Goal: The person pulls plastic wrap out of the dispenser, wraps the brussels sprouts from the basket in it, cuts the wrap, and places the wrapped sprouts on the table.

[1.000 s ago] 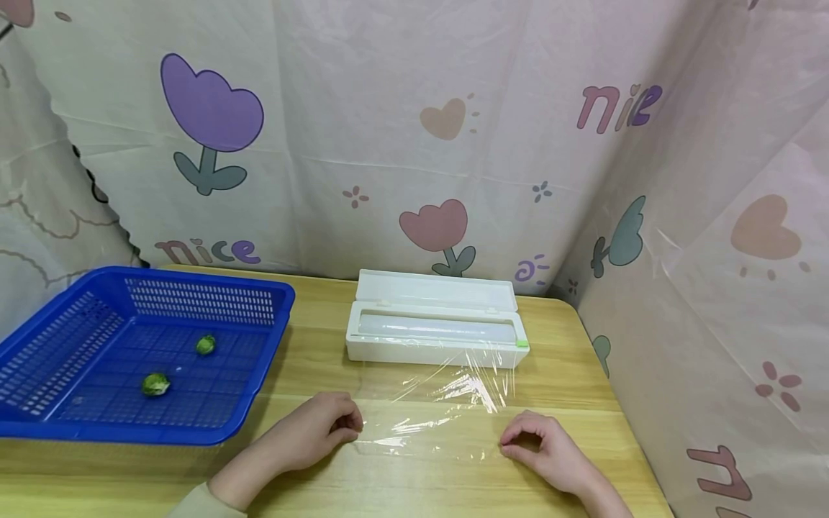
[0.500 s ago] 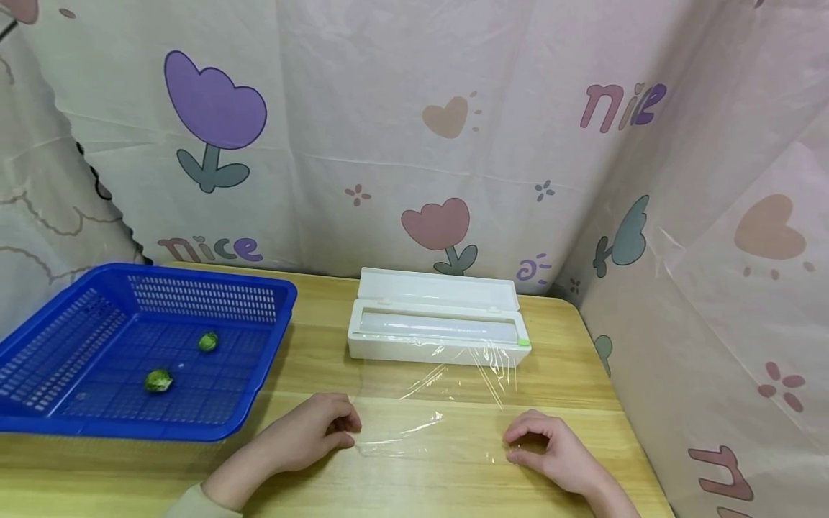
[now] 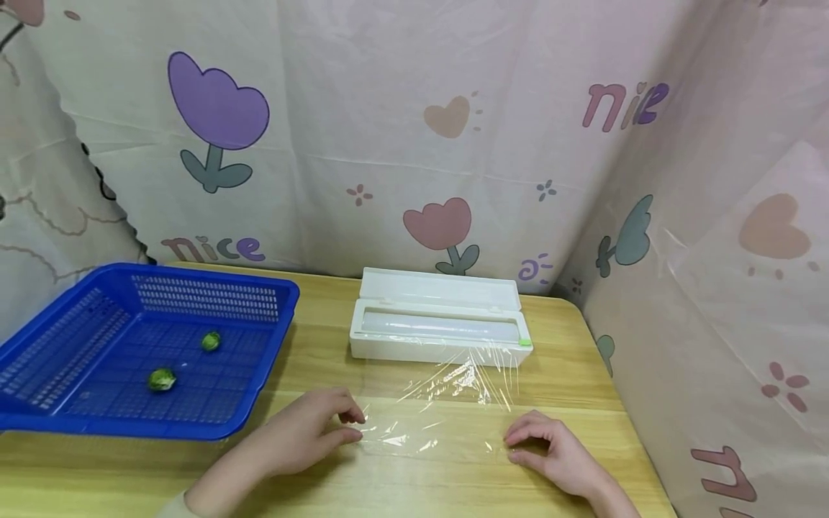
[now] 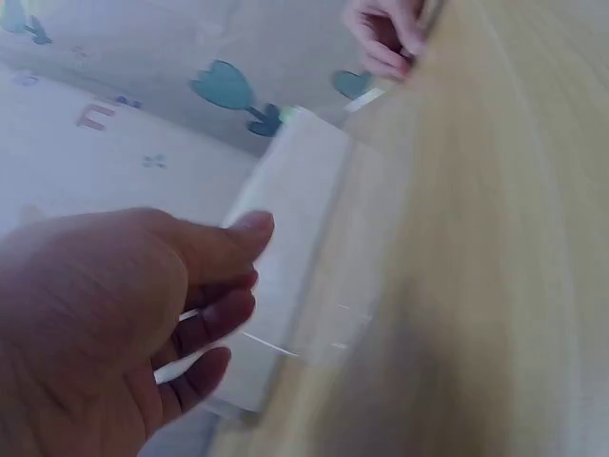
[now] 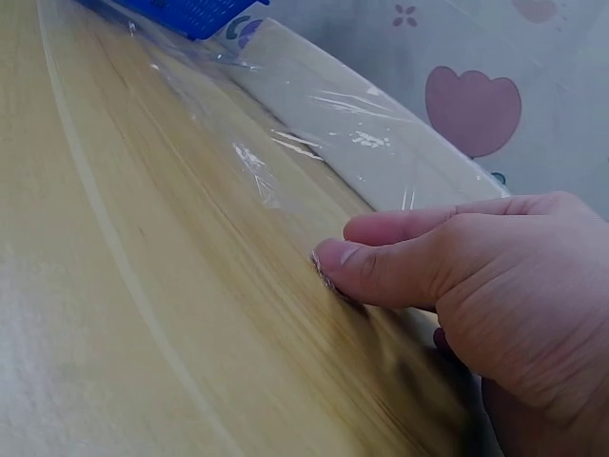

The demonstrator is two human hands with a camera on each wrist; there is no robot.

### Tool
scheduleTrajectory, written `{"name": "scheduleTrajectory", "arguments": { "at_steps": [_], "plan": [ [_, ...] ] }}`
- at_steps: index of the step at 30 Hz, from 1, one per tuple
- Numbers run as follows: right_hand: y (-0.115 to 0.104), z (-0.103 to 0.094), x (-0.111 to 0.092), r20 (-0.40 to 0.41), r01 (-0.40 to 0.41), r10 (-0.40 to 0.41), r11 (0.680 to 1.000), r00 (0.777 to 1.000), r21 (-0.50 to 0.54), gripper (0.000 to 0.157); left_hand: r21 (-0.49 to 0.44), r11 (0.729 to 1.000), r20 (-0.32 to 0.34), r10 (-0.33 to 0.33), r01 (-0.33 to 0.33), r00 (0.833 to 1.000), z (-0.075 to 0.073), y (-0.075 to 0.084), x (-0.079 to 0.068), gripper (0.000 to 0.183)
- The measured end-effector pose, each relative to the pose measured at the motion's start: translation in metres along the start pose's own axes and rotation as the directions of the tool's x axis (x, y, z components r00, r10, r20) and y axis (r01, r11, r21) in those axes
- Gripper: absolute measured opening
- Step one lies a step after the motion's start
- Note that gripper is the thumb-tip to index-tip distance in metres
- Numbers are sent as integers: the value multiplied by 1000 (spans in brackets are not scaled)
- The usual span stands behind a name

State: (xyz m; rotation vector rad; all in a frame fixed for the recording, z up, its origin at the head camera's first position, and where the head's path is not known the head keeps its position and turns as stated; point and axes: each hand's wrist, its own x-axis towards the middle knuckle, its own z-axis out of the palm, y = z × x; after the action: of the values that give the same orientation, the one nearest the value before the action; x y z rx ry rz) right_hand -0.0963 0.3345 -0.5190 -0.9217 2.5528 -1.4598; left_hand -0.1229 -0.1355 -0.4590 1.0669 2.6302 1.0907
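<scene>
A sheet of clear plastic wrap (image 3: 414, 432) stretches toward me from the roll in a white wrap dispenser box (image 3: 440, 351), whose lid stands raised. My left hand (image 3: 311, 432) is at the sheet's left front corner, thumb and fingers apart. In the left wrist view, its fingers (image 4: 214, 319) are loosely bent and the film's edge (image 4: 271, 345) lies beyond them. At the right front corner, my right hand (image 3: 550, 453) holds the wrap; in the right wrist view, crumpled film shows at the thumb tip (image 5: 347, 262). The fingertip behind the thumb is partly hidden.
A blue plastic basket (image 3: 259, 392) stands on the left with two small green sprouts, one nearer (image 3: 161, 379) and one farther (image 3: 210, 341). A green slider (image 3: 524, 342) sits at the box's right end. Patterned curtain (image 3: 324, 108) borders the wooden table (image 3: 414, 489).
The left thumb and fingers have spread apart at the wrap's corner. The right hand has shifted slightly right, its thumb and forefinger a little wider. Box and basket stay put.
</scene>
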Motion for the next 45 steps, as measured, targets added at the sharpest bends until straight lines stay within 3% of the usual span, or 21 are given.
{"name": "scheduleTrajectory", "arguments": {
  "at_steps": [3,6,8,12,17,21,24,30,38,45],
  "plan": [
    [1,-1,-1,3,-2,2,1000,1000,8,17,-32,995,-117,85,-89,990,-19,15,-5,9],
    [2,-2,-2,8,2,-3,1000,1000,14,17,-41,979,-245,184,-200,952,-43,26,-10,19],
    [3,-2,-3,13,5,-5,1000,1000,19,18,-41,972,-306,209,-232,929,-63,31,-15,26],
    [5,-2,-4,18,12,-12,1000,1000,24,18,-46,980,-375,164,-195,913,-99,30,-27,33],
    [7,-1,-6,8,27,-27,999,1000,26,19,-75,997,-445,-14,-22,895,-132,11,-43,29],
    [9,1,-7,-7,54,-54,998,999,23,20,-125,985,-462,-165,120,872,-153,-11,-50,18],
    [10,2,-7,-10,71,-71,997,997,34,22,-164,969,-459,-242,187,855,-168,-28,-53,19],
    [14,2,-8,-16,108,-108,993,994,47,25,-194,937,-441,-348,291,827,-196,-68,-56,31],
    [20,4,-9,-21,127,-126,991,992,39,27,-198,887,-300,-460,417,836,-211,-128,-55,50],
    [17,5,-9,-31,133,-131,990,991,43,27,-256,852,-214,-510,456,833,-209,-156,-51,57]
  ]
}}
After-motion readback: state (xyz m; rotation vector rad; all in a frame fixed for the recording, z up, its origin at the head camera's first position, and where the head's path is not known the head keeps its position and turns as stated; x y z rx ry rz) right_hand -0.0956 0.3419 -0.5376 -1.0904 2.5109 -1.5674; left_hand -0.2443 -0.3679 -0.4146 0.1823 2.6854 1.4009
